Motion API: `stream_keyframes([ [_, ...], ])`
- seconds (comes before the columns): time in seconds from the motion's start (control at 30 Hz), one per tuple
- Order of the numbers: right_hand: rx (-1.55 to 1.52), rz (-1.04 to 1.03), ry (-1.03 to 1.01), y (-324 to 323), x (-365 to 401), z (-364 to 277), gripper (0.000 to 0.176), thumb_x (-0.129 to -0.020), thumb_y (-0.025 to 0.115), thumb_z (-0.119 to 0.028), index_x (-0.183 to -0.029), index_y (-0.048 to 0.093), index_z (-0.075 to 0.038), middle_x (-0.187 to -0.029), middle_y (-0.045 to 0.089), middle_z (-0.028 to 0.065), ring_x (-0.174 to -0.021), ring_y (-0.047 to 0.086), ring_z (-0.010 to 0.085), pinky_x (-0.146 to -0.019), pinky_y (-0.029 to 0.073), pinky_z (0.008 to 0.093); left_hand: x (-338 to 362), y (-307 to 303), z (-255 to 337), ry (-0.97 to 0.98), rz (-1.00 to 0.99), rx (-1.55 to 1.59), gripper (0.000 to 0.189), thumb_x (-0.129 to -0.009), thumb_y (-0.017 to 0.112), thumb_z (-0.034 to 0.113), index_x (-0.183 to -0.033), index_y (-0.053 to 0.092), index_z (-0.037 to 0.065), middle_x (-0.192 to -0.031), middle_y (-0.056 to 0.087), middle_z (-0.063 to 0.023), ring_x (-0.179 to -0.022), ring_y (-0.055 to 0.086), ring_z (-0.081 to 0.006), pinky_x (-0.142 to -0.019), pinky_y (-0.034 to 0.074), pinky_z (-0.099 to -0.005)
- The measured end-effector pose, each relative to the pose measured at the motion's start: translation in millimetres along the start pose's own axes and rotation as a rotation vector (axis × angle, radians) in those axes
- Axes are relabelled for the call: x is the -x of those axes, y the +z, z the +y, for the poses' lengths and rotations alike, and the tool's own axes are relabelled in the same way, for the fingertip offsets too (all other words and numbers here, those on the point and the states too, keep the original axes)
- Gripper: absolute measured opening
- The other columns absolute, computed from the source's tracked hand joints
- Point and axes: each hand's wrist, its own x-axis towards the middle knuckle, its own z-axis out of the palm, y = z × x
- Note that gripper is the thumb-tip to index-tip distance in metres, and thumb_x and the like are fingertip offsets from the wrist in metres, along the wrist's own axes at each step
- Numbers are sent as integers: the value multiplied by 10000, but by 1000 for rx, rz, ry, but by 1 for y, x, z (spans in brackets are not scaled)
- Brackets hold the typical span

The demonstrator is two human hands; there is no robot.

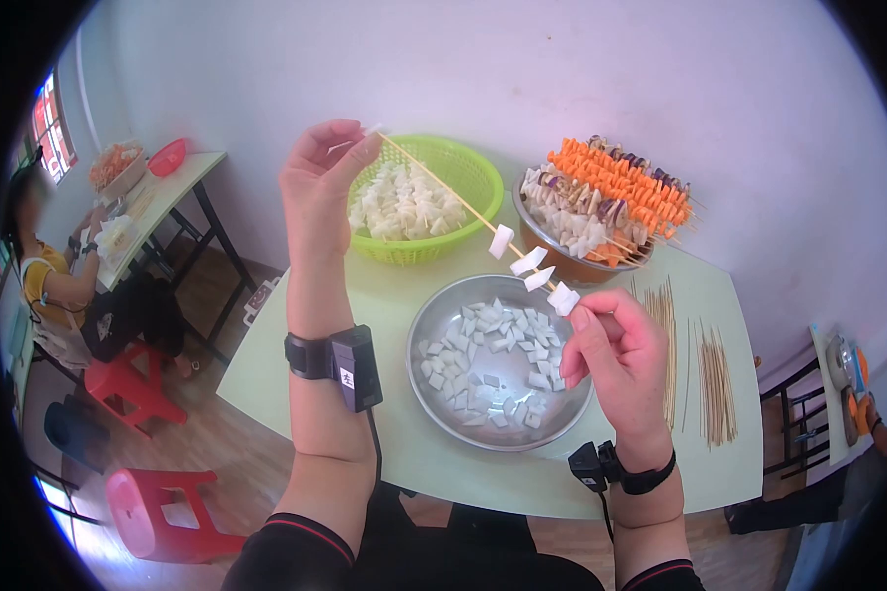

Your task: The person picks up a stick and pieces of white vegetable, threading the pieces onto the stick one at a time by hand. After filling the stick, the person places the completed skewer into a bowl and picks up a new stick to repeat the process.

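Observation:
A bamboo skewer (458, 202) slants between my hands, with several white pieces (529, 260) threaded toward its lower right end. Raised over the green basket's left side, my left hand (327, 167) pinches the upper end, where a bit of white shows at the fingertips. My right hand (621, 360) is closed on the lower end, thumb and fingers right at the last white piece. Beneath lies a round metal bowl (426, 409) holding loose white diced pieces (503, 340); my right fingers overlap its right rim.
Behind stand a green basket (488, 172) of white skewered pieces and a metal bowl (532, 231) heaped with orange, purple and white skewers. Bare skewers (716, 389) lie at right. Red stools (163, 512) and a seated person (59, 286) are at left; another person is at far right.

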Motion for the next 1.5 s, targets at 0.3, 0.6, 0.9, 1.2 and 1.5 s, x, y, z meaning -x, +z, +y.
stream_keyframes([
  [0.3, -32, -27, 80, -4, 2, -5, 154, -929, 520, -120, -925, 570, 25, -560, 554, 27, -487, 512, 50, -451, 407, 187, 4, 9, 10, 145, 6, -289, 160, -774, 696, 1, -898, 597, 21, -831, 627, -38, -788, 603, -94, -714, 471, -213],
  [0.6, 8, 17, -18, -2, -2, 0, 132, -936, 497, -86, -947, 556, 32, -665, 594, 46, -579, 556, 66, -527, 455, 198, 2, 8, 10, 221, -39, -330, 132, -780, 687, -6, -864, 585, 6, -843, 622, -30, -808, 610, -98, -736, 477, -219],
  [0.9, 427, 101, -308, -1, -5, 13, 82, -912, 518, -48, -962, 551, 9, -690, 600, 64, -581, 575, 96, -550, 459, 232, 2, 1, 13, 203, -115, -432, 131, -793, 648, -64, -848, 548, -1, -913, 596, -46, -853, 593, -102, -796, 476, -223],
  [1.2, 30, -91, 165, -10, -11, 12, 212, -970, 434, -167, -905, 541, 5, -596, 583, 62, -494, 544, 95, -478, 430, 211, 4, 1, 16, 226, -156, -618, 113, -789, 649, -43, -806, 546, -2, -883, 597, -36, -834, 591, -95, -799, 479, -228],
  [1.5, 179, -37, -34, -7, -12, 23, 161, -963, 448, -136, -892, 503, -2, -658, 591, 51, -570, 561, 91, -550, 462, 210, 5, 2, 17, 218, -155, -654, 143, -792, 645, -43, -781, 511, 5, -878, 594, -35, -830, 587, -91, -806, 480, -228],
])
